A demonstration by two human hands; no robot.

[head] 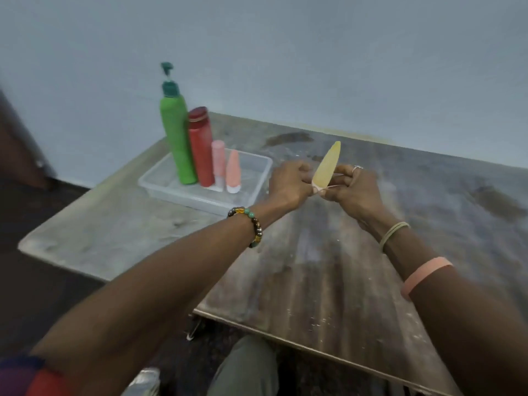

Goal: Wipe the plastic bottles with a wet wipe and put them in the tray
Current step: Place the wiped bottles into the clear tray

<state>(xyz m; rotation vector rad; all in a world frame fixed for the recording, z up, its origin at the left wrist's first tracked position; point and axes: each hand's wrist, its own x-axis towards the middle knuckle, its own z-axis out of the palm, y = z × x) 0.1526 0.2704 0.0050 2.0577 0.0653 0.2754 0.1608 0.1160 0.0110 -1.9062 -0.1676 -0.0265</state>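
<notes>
Pinches a tapered yellow bottle [327, 165] between left hand [288, 182] and right hand [350, 185], tip angled up and away, tray [177, 197] just beside the left hand.

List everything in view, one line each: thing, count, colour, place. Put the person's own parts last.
table: one, worn grey-brown, fills the middle
wall: one, pale blue-grey, behind the table
tray: one, clear plastic, on the table's left part
pump bottle: one, green, upright in the tray
red bottle: one, upright in the tray, right of the green one
pink bottle: one, upright in the tray
cone bottle: one, peach with white base, upright in the tray
yellow bottle: one, held above the table, right of the tray
wet wipe: one, pale, at the yellow bottle's lower end
left hand: beaded bracelet, grips the yellow bottle
right hand: ring, wristbands, pinches the wipe
</notes>
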